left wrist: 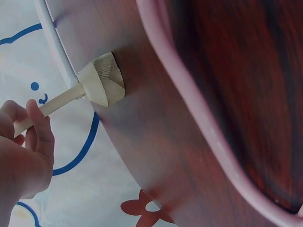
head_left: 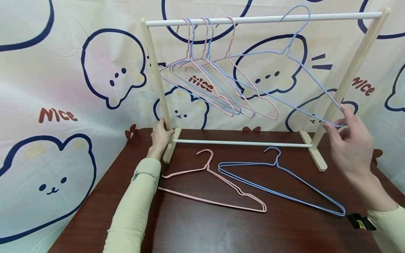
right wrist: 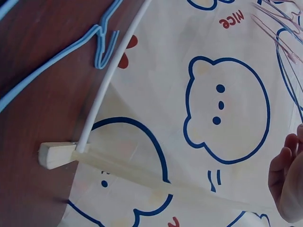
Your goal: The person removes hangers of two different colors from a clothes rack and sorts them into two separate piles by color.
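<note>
The blue hanger (head_left: 288, 47) had its hook (head_left: 301, 6) up at the right half of the top rail (head_left: 262, 19), though I couldn't tell whether it was seated; my right hand (head_left: 354, 144) pinched its right corner, while my left hand (head_left: 161, 137), well apart, gripped the left upright (head_left: 156, 77). I judged this the hanging step, the next move calling for a settled hook and steady upright, clear of the five hung hangers (head_left: 207, 58) nearer the rail's left end. On the table (head_left: 205, 235), pink hangers (head_left: 224, 179) lay nearer the left edge, flat blue ones (head_left: 278, 193) nearer the right.
</note>
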Tool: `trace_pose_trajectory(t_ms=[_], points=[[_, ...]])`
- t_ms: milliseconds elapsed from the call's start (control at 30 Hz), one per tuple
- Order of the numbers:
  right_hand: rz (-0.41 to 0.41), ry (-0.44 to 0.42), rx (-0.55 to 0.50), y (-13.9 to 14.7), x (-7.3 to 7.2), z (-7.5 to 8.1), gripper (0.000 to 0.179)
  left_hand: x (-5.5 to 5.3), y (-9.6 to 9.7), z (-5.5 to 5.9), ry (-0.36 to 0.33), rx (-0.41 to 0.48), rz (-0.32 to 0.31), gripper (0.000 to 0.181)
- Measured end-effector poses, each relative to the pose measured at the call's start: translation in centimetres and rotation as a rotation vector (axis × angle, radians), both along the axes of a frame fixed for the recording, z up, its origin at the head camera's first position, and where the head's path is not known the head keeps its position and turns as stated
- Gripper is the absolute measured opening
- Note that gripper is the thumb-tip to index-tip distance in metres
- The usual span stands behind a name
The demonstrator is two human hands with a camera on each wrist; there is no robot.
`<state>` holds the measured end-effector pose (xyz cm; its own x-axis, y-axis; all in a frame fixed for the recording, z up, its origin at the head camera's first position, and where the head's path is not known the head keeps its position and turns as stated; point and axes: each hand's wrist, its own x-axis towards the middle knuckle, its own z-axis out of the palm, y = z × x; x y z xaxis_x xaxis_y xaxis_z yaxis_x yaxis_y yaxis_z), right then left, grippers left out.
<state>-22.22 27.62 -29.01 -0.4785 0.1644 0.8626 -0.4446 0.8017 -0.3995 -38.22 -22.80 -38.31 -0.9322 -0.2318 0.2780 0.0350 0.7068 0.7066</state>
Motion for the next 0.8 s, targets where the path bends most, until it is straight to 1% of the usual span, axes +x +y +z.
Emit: trace_pose_trajectory(t_ms=[100,267,433,633,800], points=[[0.018,-0.021,-0.005,0.6,0.6,-0.5,0.056,0.0,0.0,0.1,0.005,-0.012,0.006,0.034],[0.009,-0.087,-0.013,1.2,2.0,-1.1,0.060,0.0,0.0,0.0,-0.015,0.004,0.010,0.033],[0.011,-0.129,0.000,1.7,3.2,-1.7,0.059,-0.1,0.0,0.0,-0.004,-0.012,0.011,0.034],[-0.025,-0.244,0.014,2.2,4.5,-2.7,0.056,-0.1,-0.1,0.0,-0.010,-0.014,0.000,0.034],[-0.017,-0.301,-0.015,2.6,5.5,-3.5,0.056,-0.1,-0.1,0.0,-0.009,-0.013,-0.008,0.035]])
